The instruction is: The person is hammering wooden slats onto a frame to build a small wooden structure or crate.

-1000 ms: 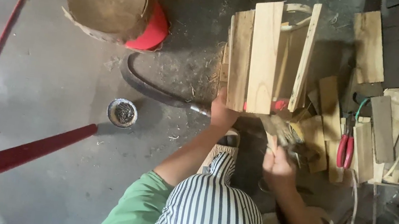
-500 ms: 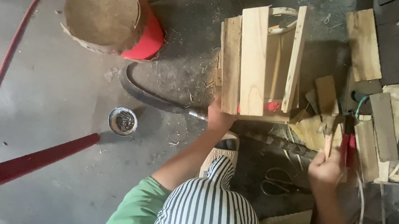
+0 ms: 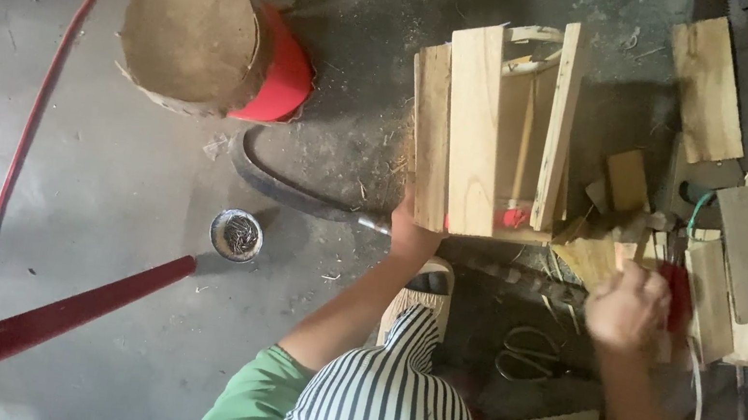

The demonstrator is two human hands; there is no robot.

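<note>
- Left hand (image 3: 411, 235) grips the near corner of the slatted wooden crate (image 3: 493, 129) on the floor.
- Right hand (image 3: 626, 306), blurred, is closed around red-handled pliers (image 3: 677, 292) beside wood offcuts (image 3: 711, 296).
- Small round tin (image 3: 236, 235) sits near the left.

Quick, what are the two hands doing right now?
Left hand: shut on the lower corner of the wooden crate.
Right hand: blurred, closed around something red; what it is cannot be told.

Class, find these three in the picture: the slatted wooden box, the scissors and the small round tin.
slatted wooden box (image 3: 475, 127), head view, middle of its widest slat.
scissors (image 3: 525, 351), head view, on the finger loops.
small round tin (image 3: 237, 235), head view, its centre.
</note>
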